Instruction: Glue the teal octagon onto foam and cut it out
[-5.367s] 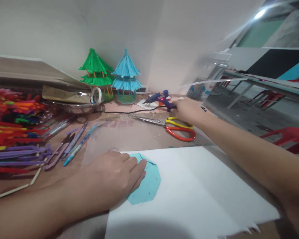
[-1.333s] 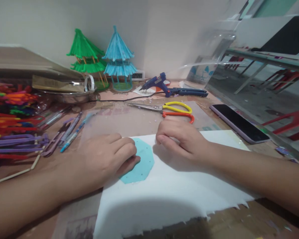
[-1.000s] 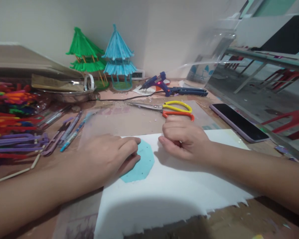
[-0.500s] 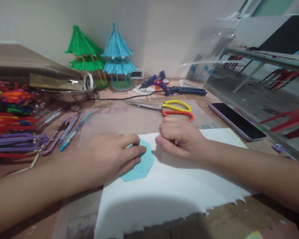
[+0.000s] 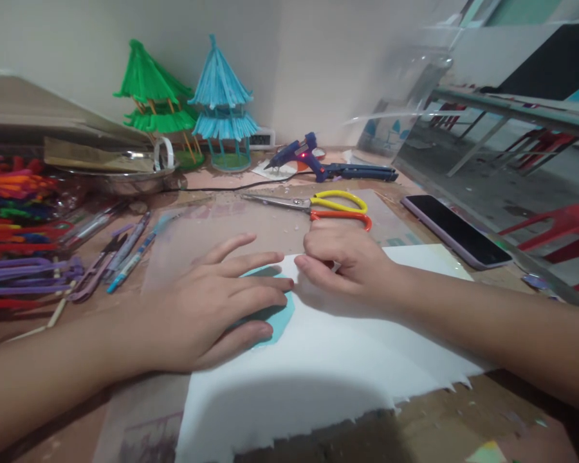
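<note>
A light-blue many-sided cutout lies on a white sheet with a jagged front edge. My left hand is open, its fingers spread across the cutout and hiding much of it. Just to the right, my right hand is curled closed over the sheet's upper part, thumb against the bent fingers. Whatever it may hold is hidden inside. Beyond its knuckles lie scissors with one yellow and one orange handle.
A blue glue gun with a red light stands behind the scissors. Green and blue tiered-roof models are at the wall. A phone lies right; pens, a metal bowl and purple craft stems are left.
My left hand's fingers have spread out wider over the cutout and now cover more of it. My right hand stays closed in nearly the same place. The whole view has shifted slightly.
</note>
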A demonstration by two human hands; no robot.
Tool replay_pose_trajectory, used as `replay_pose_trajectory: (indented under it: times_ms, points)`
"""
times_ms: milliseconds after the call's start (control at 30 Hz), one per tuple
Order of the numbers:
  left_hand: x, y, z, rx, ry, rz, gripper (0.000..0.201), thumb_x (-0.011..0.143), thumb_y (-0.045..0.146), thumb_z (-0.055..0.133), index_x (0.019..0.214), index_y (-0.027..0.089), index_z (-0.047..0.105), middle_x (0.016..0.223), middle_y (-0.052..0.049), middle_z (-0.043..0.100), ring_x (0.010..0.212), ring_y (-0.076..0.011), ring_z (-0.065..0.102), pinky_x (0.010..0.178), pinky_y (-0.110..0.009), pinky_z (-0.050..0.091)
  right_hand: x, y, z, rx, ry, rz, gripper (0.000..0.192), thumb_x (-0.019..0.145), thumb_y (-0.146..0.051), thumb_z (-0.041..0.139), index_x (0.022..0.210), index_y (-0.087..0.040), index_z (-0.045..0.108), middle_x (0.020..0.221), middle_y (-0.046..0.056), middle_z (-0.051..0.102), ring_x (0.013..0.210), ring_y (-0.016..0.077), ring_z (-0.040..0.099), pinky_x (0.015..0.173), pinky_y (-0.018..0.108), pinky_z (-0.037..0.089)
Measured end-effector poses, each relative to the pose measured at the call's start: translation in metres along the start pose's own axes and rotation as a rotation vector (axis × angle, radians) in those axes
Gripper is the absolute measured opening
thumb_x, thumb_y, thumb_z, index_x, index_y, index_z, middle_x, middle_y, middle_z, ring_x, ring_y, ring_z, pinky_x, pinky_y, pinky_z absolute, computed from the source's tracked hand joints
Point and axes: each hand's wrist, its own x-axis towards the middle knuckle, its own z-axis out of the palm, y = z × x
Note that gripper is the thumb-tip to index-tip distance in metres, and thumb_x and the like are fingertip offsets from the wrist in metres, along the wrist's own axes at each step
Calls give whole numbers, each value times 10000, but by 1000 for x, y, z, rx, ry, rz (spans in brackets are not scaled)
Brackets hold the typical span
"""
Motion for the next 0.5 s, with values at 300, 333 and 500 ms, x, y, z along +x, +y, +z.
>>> replay_pose_trajectory:
  times_ms: [300,333,500]
  points:
    - [2,-6,-5,-5,109,-78,227,964,227,480,1022,247,698,1002,-20,747,1056,-206,634,1189,-509,284,-2,4,-2,-19,-44,-4,417,967,-161,474,606,-225,275,539,-51,340,546,113,319,576,291,278]
    - [2,-9,-5,-44,114,-109,233,960,209,479,995,250,706,974,-23,736,1020,-202,633,1151,-496,335,-2,5,-2,-15,-49,1,418,967,-166,481,603,-224,283,540,-51,343,548,112,327,577,290,282]
    - [-1,-23,-4,-193,98,-191,185,944,259,543,1034,230,702,1099,-70,658,1090,-221,583,983,-390,456,-2,3,-7,75,-141,12,306,981,-176,493,679,-192,538,597,-24,495,605,119,447,618,283,349]
